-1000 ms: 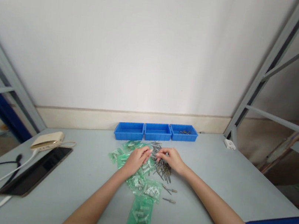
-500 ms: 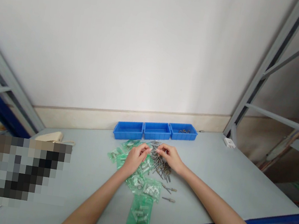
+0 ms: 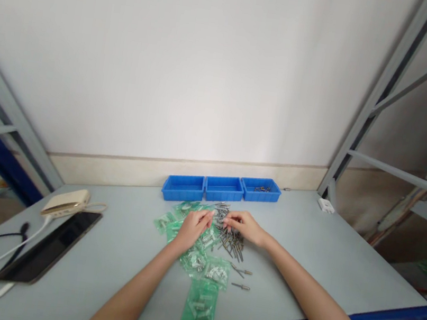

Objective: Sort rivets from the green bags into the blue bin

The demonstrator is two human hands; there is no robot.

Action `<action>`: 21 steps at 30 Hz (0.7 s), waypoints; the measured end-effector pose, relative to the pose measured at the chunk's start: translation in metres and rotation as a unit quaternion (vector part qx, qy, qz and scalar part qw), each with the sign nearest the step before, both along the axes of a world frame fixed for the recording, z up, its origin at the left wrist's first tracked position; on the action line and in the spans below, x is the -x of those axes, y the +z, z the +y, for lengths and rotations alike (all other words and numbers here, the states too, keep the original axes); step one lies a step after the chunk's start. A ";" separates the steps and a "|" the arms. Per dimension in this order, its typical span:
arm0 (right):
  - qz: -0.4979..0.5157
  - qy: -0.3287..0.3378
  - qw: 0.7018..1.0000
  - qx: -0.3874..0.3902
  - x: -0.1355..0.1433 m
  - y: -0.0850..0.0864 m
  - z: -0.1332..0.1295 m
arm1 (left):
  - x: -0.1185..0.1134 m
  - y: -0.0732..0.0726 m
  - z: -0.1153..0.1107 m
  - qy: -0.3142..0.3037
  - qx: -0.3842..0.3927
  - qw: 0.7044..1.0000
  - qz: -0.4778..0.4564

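Over the green plastic bags (image 3: 216,272) is my left hand (image 3: 193,227), its fingers closed in a pinch. Whatever sits between those fingertips is too small to make out. My right hand (image 3: 246,226) reaches in from the right, thumb and fingers pinched together at the pile of metal pins (image 3: 231,242). The pins have thin shanks and a thicker end, and my fingers hide what they grip. A few loose pins (image 3: 241,286) lie nearer the front edge. Another green bag (image 3: 199,307) with pale cylindrical pieces rests at the front.
Three blue bins stand in a row by the wall: the left bin (image 3: 182,195), the middle bin (image 3: 225,189) and the right bin (image 3: 259,195), which holds some pins. A dark phone (image 3: 50,248), cream box (image 3: 65,202) and cables are at left; a white block (image 3: 326,205) is at right.
My right hand has dipped slightly, bringing its fingertips lower at the pin pile. My left hand has stayed nearly in place, still pinched. The bags and bins have not moved on the table.
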State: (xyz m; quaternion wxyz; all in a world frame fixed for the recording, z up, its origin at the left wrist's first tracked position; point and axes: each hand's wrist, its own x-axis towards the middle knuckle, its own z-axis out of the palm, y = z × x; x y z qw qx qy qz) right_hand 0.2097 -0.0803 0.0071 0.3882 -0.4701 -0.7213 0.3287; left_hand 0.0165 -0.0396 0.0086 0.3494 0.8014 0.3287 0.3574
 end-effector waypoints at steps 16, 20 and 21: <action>-0.386 -0.324 0.852 -0.141 -0.051 0.016 0.041 | 0.011 -0.003 0.018 0.039 0.030 0.997 -0.053; -0.373 -0.224 0.893 -0.114 -0.016 -0.010 0.042 | 0.010 -0.004 0.017 0.023 0.026 0.999 -0.030; -0.362 -0.227 0.898 -0.106 -0.011 -0.015 0.043 | 0.010 -0.005 0.017 0.021 0.026 0.999 -0.026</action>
